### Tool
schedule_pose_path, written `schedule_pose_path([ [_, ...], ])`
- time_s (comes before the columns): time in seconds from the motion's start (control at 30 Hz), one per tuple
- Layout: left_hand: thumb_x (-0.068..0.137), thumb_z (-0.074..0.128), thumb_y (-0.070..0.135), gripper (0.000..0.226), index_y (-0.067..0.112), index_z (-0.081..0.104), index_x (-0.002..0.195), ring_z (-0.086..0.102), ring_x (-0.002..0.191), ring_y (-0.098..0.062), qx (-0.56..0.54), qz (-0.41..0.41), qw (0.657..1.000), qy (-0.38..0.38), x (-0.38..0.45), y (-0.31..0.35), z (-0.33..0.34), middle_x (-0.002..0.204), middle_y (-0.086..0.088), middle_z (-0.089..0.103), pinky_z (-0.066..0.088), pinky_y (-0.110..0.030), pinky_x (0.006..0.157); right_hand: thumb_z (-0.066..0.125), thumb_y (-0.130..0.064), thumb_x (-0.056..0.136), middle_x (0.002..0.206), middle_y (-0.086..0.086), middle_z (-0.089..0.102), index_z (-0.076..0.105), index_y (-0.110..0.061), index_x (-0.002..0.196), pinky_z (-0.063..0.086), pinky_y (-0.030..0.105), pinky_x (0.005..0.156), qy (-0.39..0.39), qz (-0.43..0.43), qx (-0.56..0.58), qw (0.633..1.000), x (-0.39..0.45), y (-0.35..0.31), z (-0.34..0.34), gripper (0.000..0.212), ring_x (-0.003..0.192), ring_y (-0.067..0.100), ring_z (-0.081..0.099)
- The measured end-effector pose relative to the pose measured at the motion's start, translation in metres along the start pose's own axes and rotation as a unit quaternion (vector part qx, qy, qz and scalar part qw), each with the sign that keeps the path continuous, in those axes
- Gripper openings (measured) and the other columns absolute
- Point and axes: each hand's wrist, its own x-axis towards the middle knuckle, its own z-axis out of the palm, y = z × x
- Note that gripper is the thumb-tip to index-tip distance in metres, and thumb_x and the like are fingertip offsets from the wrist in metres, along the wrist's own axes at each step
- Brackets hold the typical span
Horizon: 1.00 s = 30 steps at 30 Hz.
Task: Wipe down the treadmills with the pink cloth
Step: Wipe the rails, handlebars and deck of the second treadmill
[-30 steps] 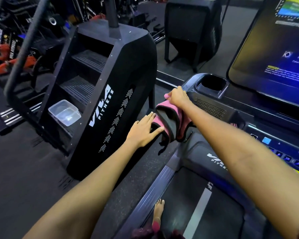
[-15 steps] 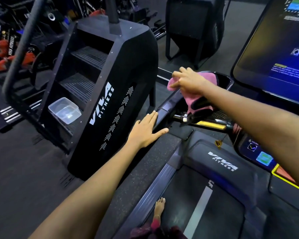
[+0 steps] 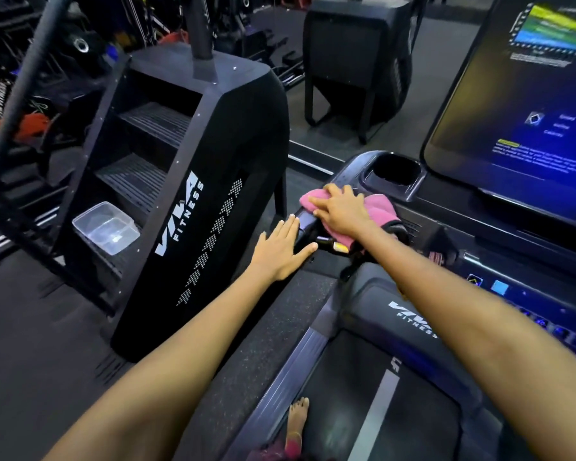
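**Pink cloth pressed on the treadmill console's left corner**

The right hand [image 3: 341, 212] lies flat over the pink cloth [image 3: 378, 204], fingers spread and nearly straight, pressing it against the left end of the treadmill [image 3: 409, 331] console, just in front of the empty cup holder [image 3: 394, 173]. Part of the cloth sticks out past the fingertips on the left, and a fold hangs down over the console's front edge under the wrist, showing a dark lining.

The left hand [image 3: 281, 249] is relaxed and flat, fingers straight, its fingertips resting on the dark handrail end at the console's left corner, just beside the cloth but not on it. It holds nothing.

The lit touchscreen [image 3: 526, 104] stands above the console's right part. A bare foot [image 3: 298, 415] stands on the left edge of the treadmill belt. To the left, on the gym floor, is a black stair climber [image 3: 210, 194] marked VIVA FITNESS, with a clear plastic container [image 3: 105, 227] on its lowest step.
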Motion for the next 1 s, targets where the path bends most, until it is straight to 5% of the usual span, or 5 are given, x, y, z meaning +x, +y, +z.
schedule_pose_path([
  [0.43,0.086,0.039,0.066,0.094,0.005,0.006,0.149,0.013,0.145,-0.022,-0.003,0.025,0.999,0.029,0.06,0.013,0.007,0.158,-0.009,0.01,0.028,-0.045,0.112,0.043,-0.034,0.097,0.129,0.008,0.038,0.045,-0.038,0.135,0.041,0.042,0.083,0.0,-0.003,0.068,0.998,0.01,0.041,0.009,0.038,0.107,0.031,0.041],
  [0.6,0.086,0.044,0.063,0.095,0.005,0.003,0.149,0.012,0.145,-0.021,0.005,0.029,0.999,0.032,0.067,0.013,0.008,0.158,-0.007,0.007,0.031,-0.042,0.11,0.043,-0.025,0.097,0.12,0.012,0.039,0.053,-0.027,0.127,0.042,0.042,0.078,0.048,0.132,0.101,0.985,0.032,0.037,0.006,0.032,0.107,0.035,0.041],
  [0.73,0.092,0.042,0.055,0.084,0.006,0.006,0.149,0.015,0.144,-0.02,-0.056,0.0,0.998,0.009,0.079,0.017,0.003,0.158,-0.006,0.009,0.027,-0.042,0.111,0.043,-0.032,0.097,0.125,0.009,0.039,0.05,-0.035,0.131,0.044,0.041,0.081,0.022,0.031,0.078,0.996,0.025,0.035,0.008,0.035,0.108,0.032,0.041],
  [0.9,0.09,0.05,0.051,0.085,0.004,0.009,0.148,0.026,0.14,-0.025,-0.095,-0.032,0.995,-0.008,0.095,0.028,-0.005,0.157,-0.009,0.015,0.03,-0.041,0.107,0.045,-0.022,0.095,0.118,0.011,0.039,0.057,-0.025,0.121,0.04,0.04,0.077,0.023,0.16,0.112,0.98,0.04,0.042,0.003,0.028,0.107,0.034,0.041],
  [1.0,0.089,0.052,0.047,0.084,0.003,0.012,0.147,0.034,0.135,-0.027,-0.076,-0.042,0.996,0.014,0.094,0.031,-0.002,0.154,-0.01,0.024,0.034,-0.04,0.103,0.043,-0.027,0.097,0.119,0.011,0.039,0.055,-0.028,0.125,0.038,0.038,0.075,0.021,0.075,0.077,0.994,0.036,0.028,0.003,0.031,0.106,0.032,0.04],
])
